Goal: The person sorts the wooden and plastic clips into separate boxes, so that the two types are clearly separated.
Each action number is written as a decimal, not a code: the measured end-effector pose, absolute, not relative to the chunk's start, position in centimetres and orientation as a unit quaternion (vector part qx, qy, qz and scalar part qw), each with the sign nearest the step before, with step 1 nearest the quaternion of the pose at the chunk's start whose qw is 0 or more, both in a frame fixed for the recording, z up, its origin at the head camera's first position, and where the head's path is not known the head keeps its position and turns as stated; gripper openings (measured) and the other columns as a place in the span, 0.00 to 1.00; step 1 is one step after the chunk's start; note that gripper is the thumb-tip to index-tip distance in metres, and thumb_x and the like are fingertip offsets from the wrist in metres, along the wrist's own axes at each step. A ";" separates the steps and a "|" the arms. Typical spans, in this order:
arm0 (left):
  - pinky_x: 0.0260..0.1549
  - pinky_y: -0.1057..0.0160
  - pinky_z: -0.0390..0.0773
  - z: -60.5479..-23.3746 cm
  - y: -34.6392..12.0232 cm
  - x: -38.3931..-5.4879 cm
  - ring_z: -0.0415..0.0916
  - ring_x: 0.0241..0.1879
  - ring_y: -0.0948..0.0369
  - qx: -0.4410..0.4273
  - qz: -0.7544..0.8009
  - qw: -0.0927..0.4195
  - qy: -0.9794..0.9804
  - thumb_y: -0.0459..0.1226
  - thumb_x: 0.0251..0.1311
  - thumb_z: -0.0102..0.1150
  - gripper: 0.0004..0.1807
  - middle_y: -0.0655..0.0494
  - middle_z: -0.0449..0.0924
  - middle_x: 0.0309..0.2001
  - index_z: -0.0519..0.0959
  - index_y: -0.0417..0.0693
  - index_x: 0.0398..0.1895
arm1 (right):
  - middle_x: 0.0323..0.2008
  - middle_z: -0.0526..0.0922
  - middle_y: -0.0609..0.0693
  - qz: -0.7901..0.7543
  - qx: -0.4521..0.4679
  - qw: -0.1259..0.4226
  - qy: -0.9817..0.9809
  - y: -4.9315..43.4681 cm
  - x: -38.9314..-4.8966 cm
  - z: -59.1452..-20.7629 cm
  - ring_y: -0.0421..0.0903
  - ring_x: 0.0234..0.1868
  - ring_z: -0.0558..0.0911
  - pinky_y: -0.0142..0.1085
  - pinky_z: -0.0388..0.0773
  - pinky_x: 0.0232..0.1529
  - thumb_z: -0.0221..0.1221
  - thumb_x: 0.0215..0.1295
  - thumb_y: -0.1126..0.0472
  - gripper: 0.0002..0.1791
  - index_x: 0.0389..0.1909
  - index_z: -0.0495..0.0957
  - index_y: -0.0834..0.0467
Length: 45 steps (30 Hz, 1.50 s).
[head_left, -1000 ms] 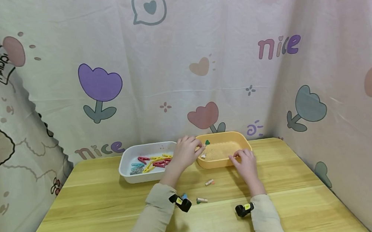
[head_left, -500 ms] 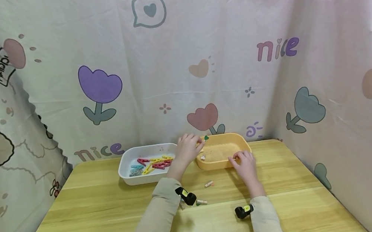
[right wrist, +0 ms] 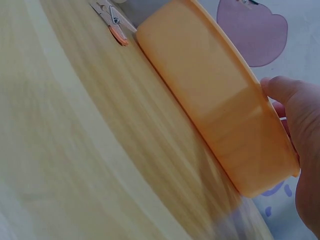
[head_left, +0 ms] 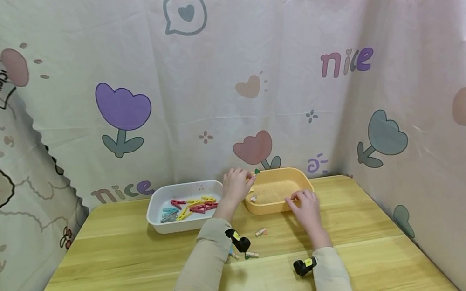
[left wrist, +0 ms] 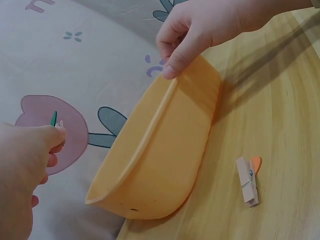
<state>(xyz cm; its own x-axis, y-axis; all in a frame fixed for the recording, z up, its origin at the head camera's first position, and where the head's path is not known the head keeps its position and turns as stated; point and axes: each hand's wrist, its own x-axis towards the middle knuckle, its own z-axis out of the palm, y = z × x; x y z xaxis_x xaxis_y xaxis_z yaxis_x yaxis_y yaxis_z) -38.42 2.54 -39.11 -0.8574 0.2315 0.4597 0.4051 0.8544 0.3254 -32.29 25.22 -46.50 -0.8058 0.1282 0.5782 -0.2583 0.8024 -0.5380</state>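
Note:
Over the left end of the yellow plastic tray (head_left: 281,206), my left hand (head_left: 236,187) pinches a small clothespin with a green decoration (head_left: 257,171) between thumb and fingertips. Only its green tip and a bit of its end show past the thumb in the left wrist view. My right hand (head_left: 308,207) holds the tray's near rim at the right, thumb outside and fingers over the edge. A small pale piece (head_left: 253,199) is at the left end inside the tray. On the table before it lies a wooden clothespin with an orange heart-like decoration (left wrist: 248,181).
A white tray (head_left: 181,225) with red, yellow, blue and grey clothespins stands to the left, partly behind my left forearm. Nearer me lie another small wooden clothespin (head_left: 252,254) and a partly hidden one with blue (head_left: 233,255). A patterned curtain (head_left: 194,97) hangs behind the table.
My left hand has risen slightly with the clothespin, and its wrist and forearm have shifted right and up. My right hand keeps its hold on the tray rim.

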 end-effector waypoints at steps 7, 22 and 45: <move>0.48 0.52 0.73 -39.5 3.1 -39.0 0.74 0.48 0.55 -0.145 -0.214 0.191 -0.947 0.51 0.67 0.56 0.12 0.58 0.82 0.44 0.81 0.55 0.36 | 0.32 0.75 0.56 0.316 0.046 0.323 -0.891 25.0 -32.6 -46.3 0.58 0.41 0.72 0.51 0.63 0.50 0.68 0.57 0.56 0.12 0.27 0.77 0.59; 0.46 0.52 0.73 -40.0 4.1 -39.6 0.74 0.46 0.54 -0.114 -0.197 0.191 -0.955 0.50 0.66 0.57 0.11 0.56 0.81 0.41 0.80 0.55 0.32 | 0.32 0.75 0.57 0.308 0.050 0.322 -0.894 24.7 -32.6 -46.5 0.56 0.40 0.72 0.50 0.63 0.49 0.69 0.56 0.55 0.13 0.26 0.76 0.59; 0.63 0.43 0.62 -40.2 5.3 -40.1 0.60 0.66 0.46 -0.064 -0.187 0.124 -0.972 0.63 0.62 0.52 0.36 0.46 0.70 0.62 0.70 0.50 0.63 | 0.33 0.76 0.58 0.306 0.043 0.332 -0.891 25.2 -32.3 -46.6 0.57 0.40 0.72 0.52 0.63 0.49 0.68 0.57 0.56 0.13 0.26 0.76 0.59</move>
